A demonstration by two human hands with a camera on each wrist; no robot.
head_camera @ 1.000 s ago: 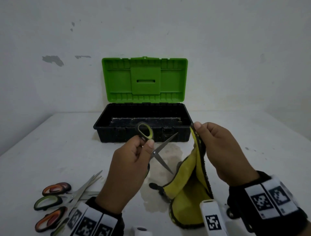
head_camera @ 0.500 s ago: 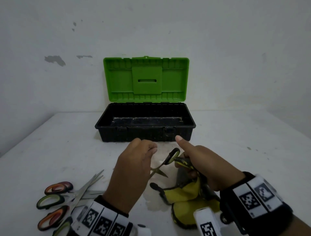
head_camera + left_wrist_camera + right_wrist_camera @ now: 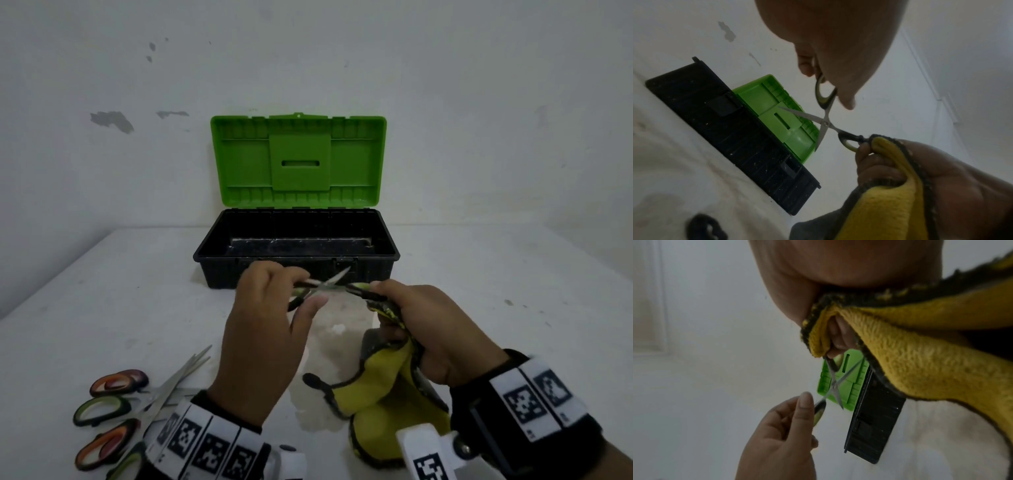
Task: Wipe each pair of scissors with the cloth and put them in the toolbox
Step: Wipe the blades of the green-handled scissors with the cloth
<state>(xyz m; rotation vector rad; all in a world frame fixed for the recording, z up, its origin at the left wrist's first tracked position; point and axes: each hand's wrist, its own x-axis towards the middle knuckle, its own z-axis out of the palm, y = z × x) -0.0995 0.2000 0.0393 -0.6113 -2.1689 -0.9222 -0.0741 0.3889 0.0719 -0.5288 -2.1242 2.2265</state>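
Two hands hold one pair of scissors [image 3: 329, 286] up in the air, just in front of the open toolbox [image 3: 296, 263]. The left hand [image 3: 263, 329] pinches one handle loop. The right hand [image 3: 431, 329] grips the other loop and has the yellow cloth [image 3: 380, 394] bunched in its fingers too. Between the two grips the blades cross, spread wide apart. Down below the left wrist, more scissors [image 3: 116, 411] lie in a pile on the white table [image 3: 102, 291].
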